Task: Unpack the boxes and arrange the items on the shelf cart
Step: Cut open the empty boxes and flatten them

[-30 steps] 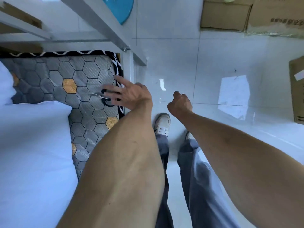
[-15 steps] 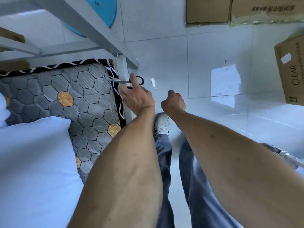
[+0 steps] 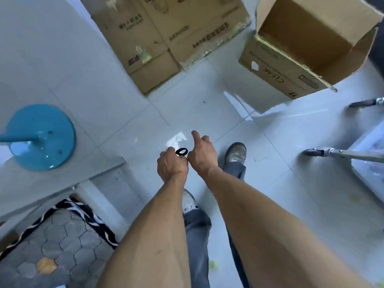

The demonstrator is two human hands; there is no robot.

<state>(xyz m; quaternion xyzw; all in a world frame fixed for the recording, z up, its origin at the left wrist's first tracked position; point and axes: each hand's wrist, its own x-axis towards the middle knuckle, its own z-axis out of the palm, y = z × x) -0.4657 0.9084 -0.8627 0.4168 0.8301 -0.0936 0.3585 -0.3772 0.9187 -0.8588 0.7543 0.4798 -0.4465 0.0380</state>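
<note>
From the head camera we look down at our two forearms stretched over the pale tiled floor [image 3: 128, 84]. Our left hand [image 3: 171, 166] is curled round a pair of scissors [image 3: 181, 151]; only one black handle loop shows above the knuckles, the blades are hidden. Our right hand [image 3: 202, 155] sits just beside it, touching at the loop, forefinger pointing forward and the other fingers bent; whether it grips the scissors too, we cannot tell.

Toward the far edge of the floor stand the sealed boxes [image 3: 166, 36], taped shut and pushed together. At the far right corner an open box [image 3: 311, 46] lies tipped, and what we see of its inside is bare cardboard. Wheels and metal legs at the right edge may belong to the shelf cart [image 3: 340, 153].

We judge the job barely started: one box opened, the rest to cut open, and no items visible on any shelf.
</note>
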